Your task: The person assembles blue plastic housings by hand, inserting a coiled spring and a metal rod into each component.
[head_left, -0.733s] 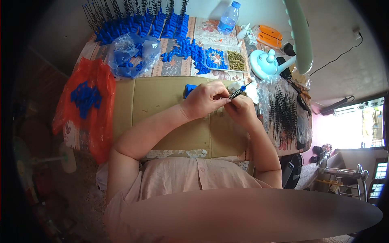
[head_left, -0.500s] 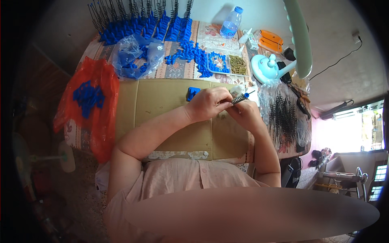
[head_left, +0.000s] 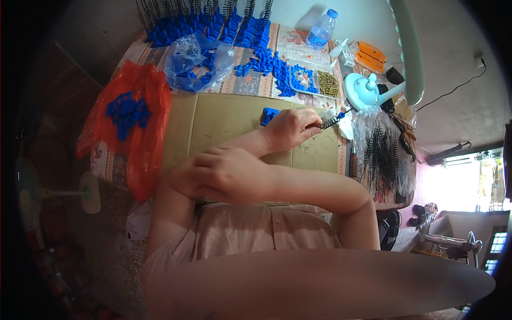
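Observation:
My left hand (head_left: 293, 128) is closed over the cardboard sheet (head_left: 213, 117), thumb and fingers pinching a black coil spring (head_left: 329, 123). A small blue piece (head_left: 341, 115) sits on the spring, and a thin dark tip sticks out beyond it. My right hand (head_left: 221, 173) lies across my left forearm near the elbow. Its knuckles are bent and slightly blurred, and its fingertips are hidden. Just left of my left hand, a blue plastic block (head_left: 269, 115) rests on the cardboard. Part of a white bottle (head_left: 326, 113) shows behind the spring.
Blue parts fill a red bag (head_left: 152, 154) and a clear bag (head_left: 176, 61). Rows of blue blocks (head_left: 213, 29) with upright springs stand at the back. A tray (head_left: 314, 96) holds small blue and brass pieces. A lamp base (head_left: 362, 92) and loose springs (head_left: 381, 157) lie right.
My right hand has left the spring and crossed leftward onto my left forearm. The left hand still pinches the spring. The whole view has shifted slightly.

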Demonstrator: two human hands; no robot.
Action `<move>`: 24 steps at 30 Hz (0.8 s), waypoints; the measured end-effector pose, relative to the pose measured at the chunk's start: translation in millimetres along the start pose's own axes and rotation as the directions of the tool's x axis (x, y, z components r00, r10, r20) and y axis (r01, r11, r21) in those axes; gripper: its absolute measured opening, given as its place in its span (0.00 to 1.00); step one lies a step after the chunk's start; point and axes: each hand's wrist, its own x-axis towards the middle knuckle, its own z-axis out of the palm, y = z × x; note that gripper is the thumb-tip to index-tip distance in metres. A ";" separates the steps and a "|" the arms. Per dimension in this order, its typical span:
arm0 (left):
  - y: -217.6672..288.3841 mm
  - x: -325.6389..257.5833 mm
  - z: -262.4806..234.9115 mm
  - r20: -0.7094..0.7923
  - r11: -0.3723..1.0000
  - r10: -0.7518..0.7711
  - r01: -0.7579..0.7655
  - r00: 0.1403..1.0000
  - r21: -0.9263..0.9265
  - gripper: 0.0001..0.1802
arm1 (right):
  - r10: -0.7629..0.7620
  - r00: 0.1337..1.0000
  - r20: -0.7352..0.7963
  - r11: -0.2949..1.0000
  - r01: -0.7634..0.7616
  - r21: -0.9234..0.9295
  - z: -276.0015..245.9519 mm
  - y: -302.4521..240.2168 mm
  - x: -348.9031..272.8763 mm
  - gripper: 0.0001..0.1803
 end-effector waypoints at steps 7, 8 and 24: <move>2.2 -2.1 -1.5 -0.005 1.000 0.012 -0.012 1.000 0.029 0.07 | -0.085 0.988 0.130 0.996 0.086 -0.007 71.0 10.4 70.6 0.18; 3.6 -2.3 -0.8 0.000 0.999 0.032 -0.032 0.999 0.024 0.07 | -0.028 0.958 0.287 0.998 0.013 0.055 73.9 12.1 79.0 0.21; 3.6 0.0 4.0 0.007 0.998 0.068 -0.068 0.998 -0.021 0.06 | 0.113 0.818 0.564 0.974 -0.203 0.100 81.2 21.8 103.5 0.30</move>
